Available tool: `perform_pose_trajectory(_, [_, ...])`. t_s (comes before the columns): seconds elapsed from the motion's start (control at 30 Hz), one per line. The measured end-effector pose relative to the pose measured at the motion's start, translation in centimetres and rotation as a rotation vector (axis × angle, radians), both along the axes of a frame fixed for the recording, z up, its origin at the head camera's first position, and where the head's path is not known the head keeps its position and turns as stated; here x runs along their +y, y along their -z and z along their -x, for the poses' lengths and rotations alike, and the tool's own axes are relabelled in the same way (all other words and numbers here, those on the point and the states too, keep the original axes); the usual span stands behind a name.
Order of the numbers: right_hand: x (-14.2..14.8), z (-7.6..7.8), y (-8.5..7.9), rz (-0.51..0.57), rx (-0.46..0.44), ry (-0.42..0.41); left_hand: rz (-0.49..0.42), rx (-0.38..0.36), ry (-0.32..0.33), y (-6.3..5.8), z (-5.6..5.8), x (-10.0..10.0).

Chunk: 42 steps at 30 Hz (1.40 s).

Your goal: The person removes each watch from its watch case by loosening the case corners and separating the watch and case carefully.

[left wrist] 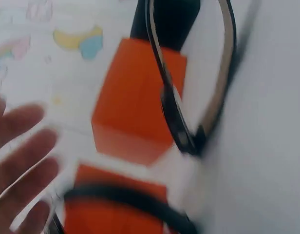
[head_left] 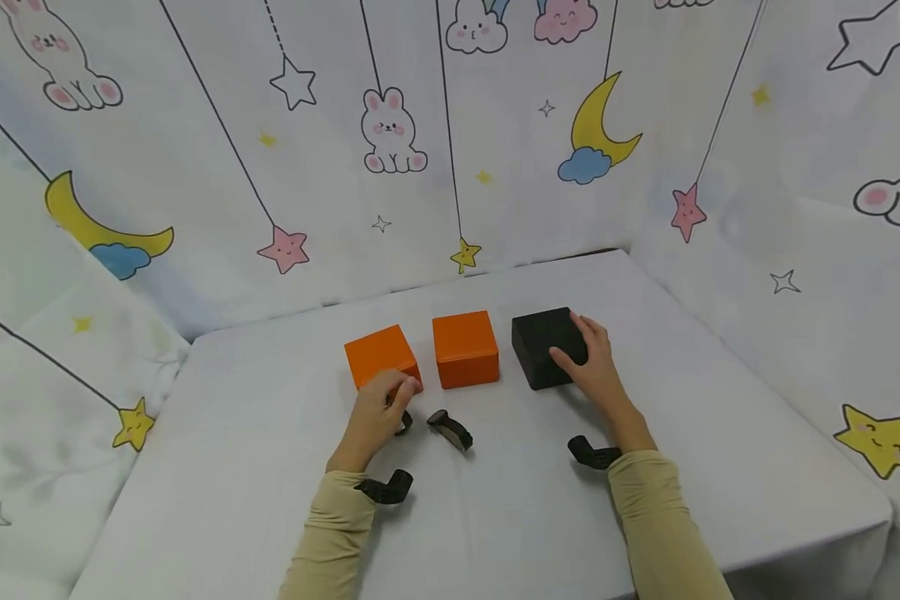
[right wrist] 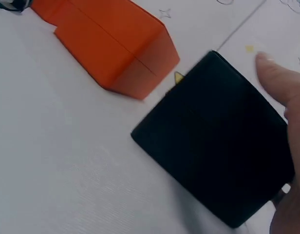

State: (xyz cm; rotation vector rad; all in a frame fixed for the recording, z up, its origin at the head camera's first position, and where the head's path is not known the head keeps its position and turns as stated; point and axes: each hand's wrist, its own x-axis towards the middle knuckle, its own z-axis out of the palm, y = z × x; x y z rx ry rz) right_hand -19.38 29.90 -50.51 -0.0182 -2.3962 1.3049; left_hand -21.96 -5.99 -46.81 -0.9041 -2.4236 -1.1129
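My right hand [head_left: 596, 367] holds the black box [head_left: 543, 346], thumb over its top and fingers at its far right corner. In the right wrist view the box [right wrist: 213, 141] shows a broad dark face, with the hand [right wrist: 291, 117] along its right side. My left hand [head_left: 371, 421] hovers by the near side of the left orange box [head_left: 378, 354]; its loosely bent fingers [left wrist: 30, 146] hold nothing. One wristwatch [head_left: 450, 429] lies right of this hand, strap arched. Another watch [head_left: 404, 423] is mostly hidden behind the left hand; its dark strap [left wrist: 125, 195] is blurred in the left wrist view.
A second orange box [head_left: 466, 350] stands between the left orange box and the black one. A white cloth [head_left: 510, 517] covers the table. Printed curtains [head_left: 510, 208] hang close behind it and at both sides. Each wrist wears a black camera mount [head_left: 592, 454].
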Motion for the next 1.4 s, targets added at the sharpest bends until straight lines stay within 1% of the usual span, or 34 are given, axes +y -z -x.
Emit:
perform_pose_trajectory(0.03, [0.2,0.2,-0.2,0.000,-0.021,-0.023,-0.017,0.061,-0.008,-0.6,0.0,0.3])
perform_pose_trajectory(0.07, [0.4,0.3,-0.5,-0.001,-0.037,-0.047,-0.028,0.106,-0.012,-1.3,0.0,0.7])
perform_pose_trajectory(0.13, [0.8,0.5,-0.8,0.003,-0.073,-0.079,-0.022,0.165,0.002,-2.6,0.0,1.7])
perform_pose_trajectory(0.17, [1.1,0.6,-0.9,0.008,-0.094,-0.091,-0.006,0.173,0.012,-3.1,-0.1,2.3])
perform_pose_trajectory(0.23, [1.7,0.5,-1.0,0.020,-0.125,-0.097,0.049,0.163,0.042,-3.9,0.0,4.1])
perform_pose_trajectory(0.33, [2.7,0.4,-0.9,0.023,-0.146,-0.094,0.148,0.143,0.078,-4.7,0.0,7.7])
perform_pose_trajectory(0.43, [3.4,0.3,-0.6,0.018,-0.148,-0.103,0.267,0.121,0.089,-5.0,-0.1,11.7])
perform_pose_trajectory(0.5, [3.6,0.2,-0.2,0.024,-0.160,-0.117,0.360,0.112,0.090,-4.9,0.2,14.1])
perform_pose_trajectory(0.6, [3.5,0.1,0.4,0.049,-0.176,-0.142,0.515,0.083,0.061,-4.2,1.2,16.9])
perform_pose_trajectory(0.7, [3.3,0.1,1.0,0.038,-0.176,-0.155,0.630,0.018,0.041,-3.3,2.7,18.6])
perform_pose_trajectory(0.83, [3.0,-0.1,1.3,-0.001,-0.194,-0.154,0.736,-0.095,0.073,-2.7,4.1,19.2])
perform_pose_trajectory(0.93, [2.8,-0.2,1.4,-0.027,-0.217,-0.155,0.807,-0.129,0.105,-2.6,4.5,19.0])
perform_pose_trajectory(1.0, [2.6,-0.2,1.7,-0.055,-0.229,-0.147,0.842,-0.129,0.120,-2.5,4.6,18.7])
perform_pose_trajectory(1.1, [2.4,-0.1,1.9,-0.072,-0.229,-0.132,0.858,-0.132,0.137,-2.6,4.4,18.4])
perform_pose_trajectory(1.23, [2.4,-0.1,1.7,-0.066,-0.228,-0.112,0.845,-0.154,0.146,-3.0,4.4,18.2])
perform_pose_trajectory(1.33, [2.4,0.0,1.5,-0.067,-0.241,-0.090,0.828,-0.172,0.154,-3.2,4.8,18.2])
perform_pose_trajectory(1.4, [2.5,0.1,1.3,-0.084,-0.250,-0.081,0.818,-0.173,0.163,-3.1,5.3,18.3])
